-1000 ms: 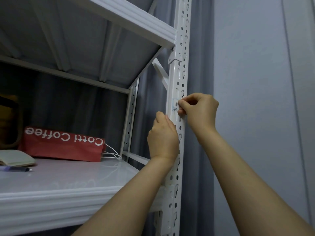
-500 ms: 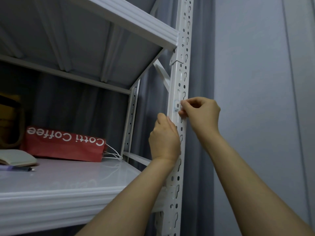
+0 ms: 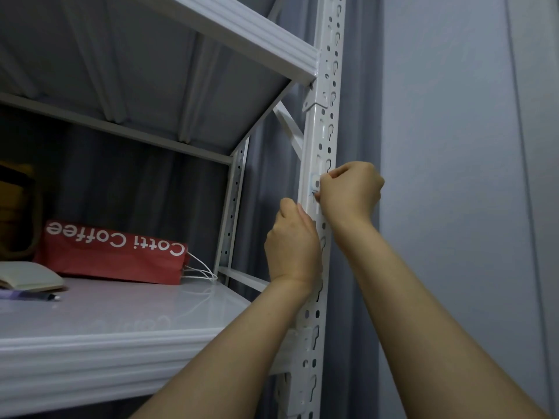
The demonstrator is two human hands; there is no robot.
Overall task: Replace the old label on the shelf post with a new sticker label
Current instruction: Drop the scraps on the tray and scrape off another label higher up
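Note:
A white perforated shelf post (image 3: 325, 95) runs up the middle of the view. A small pale label (image 3: 313, 184) with a blue mark sticks to the post's front face at hand height. My right hand (image 3: 349, 192) is curled against the post, its fingertips pinched at the label's right edge. My left hand (image 3: 292, 243) sits just below, gripping the post from the left with the thumb pointing up. The part of the label under my right fingers is hidden. No other sticker shows.
A white metal shelf (image 3: 121, 322) carries a red Cotti Coffee bag (image 3: 115, 252), a white cable (image 3: 199, 270), a notebook (image 3: 27, 275) and a pen (image 3: 30, 296). An upper shelf (image 3: 242, 34) hangs overhead. Grey curtain (image 3: 357, 131) and wall (image 3: 453, 146) stand right of the post.
My right hand's fingers have closed tighter on the label's edge and shifted slightly. The left hand keeps its hold on the post. The view has drifted a little.

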